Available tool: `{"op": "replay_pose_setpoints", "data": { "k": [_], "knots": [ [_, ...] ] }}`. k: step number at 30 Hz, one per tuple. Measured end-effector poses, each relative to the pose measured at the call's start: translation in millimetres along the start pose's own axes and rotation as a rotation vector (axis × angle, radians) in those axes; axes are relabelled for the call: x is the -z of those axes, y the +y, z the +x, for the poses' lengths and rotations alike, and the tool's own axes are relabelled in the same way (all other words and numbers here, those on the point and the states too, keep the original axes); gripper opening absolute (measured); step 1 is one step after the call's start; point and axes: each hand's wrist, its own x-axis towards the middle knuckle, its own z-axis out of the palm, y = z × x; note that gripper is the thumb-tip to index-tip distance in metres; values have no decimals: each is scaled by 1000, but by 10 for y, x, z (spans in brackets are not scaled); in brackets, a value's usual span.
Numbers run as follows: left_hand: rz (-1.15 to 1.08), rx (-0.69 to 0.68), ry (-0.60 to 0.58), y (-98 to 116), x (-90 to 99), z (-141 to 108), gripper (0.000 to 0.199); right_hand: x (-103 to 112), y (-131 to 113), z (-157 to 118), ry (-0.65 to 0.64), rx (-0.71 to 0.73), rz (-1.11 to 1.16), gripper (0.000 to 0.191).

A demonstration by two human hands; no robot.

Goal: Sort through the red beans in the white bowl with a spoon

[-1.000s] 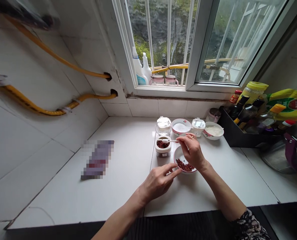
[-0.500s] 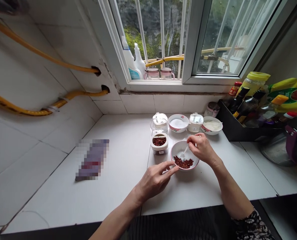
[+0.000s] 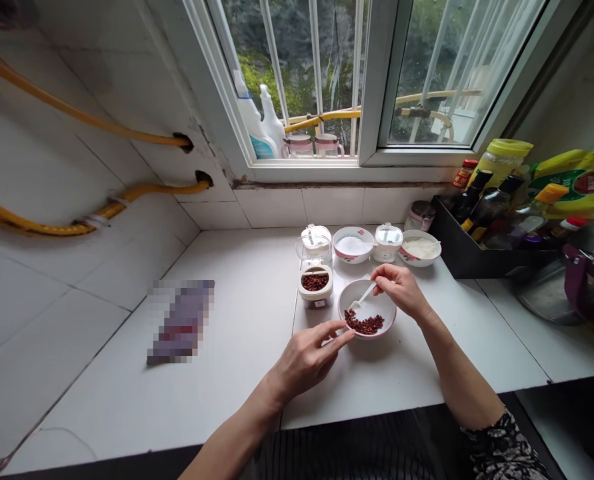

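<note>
A white bowl with a pink rim [image 3: 387,301] sits on the counter, with red-brown peppercorns [image 3: 367,326] gathered at its near side. My right hand [image 3: 401,290] pinches the handle of a small white spoon [image 3: 363,296]. The spoon's scoop is inside the bowl, touching or just above the peppercorns at the left. Fingertips of my left hand [image 3: 307,359] rest on the bowl's near-left rim; the thumb is hidden. Left of the bowl stands an open seasoning jar [image 3: 317,297] full of the same peppercorns.
Behind are a clear-lidded jar [image 3: 317,241], a flowered bowl of white granules [image 3: 353,247], another seasoning jar [image 3: 388,244] and a bowl of pale flakes [image 3: 420,249]. A black bottle bin [image 3: 464,250] and a pot [image 3: 547,287] stand right. A pixelated purple item [image 3: 181,323] lies left.
My right hand has moved the spoon's scoop leftward and slightly upward in the bowl, to the left side of the peppercorns. My left hand stays at the rim. The view has shifted slightly.
</note>
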Motion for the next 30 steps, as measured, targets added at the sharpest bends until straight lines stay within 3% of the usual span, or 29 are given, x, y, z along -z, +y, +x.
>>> {"op": "replay_pose_setpoints", "data": {
  "k": [10, 30],
  "knots": [
    [1, -2, -2, 0, 0, 5, 36, -29, 11, 5, 60, 60, -120, 15],
    [12, 9, -12, -1, 6, 8, 39, -9, 57, 54, 63, -31, 42, 12]
  ]
}}
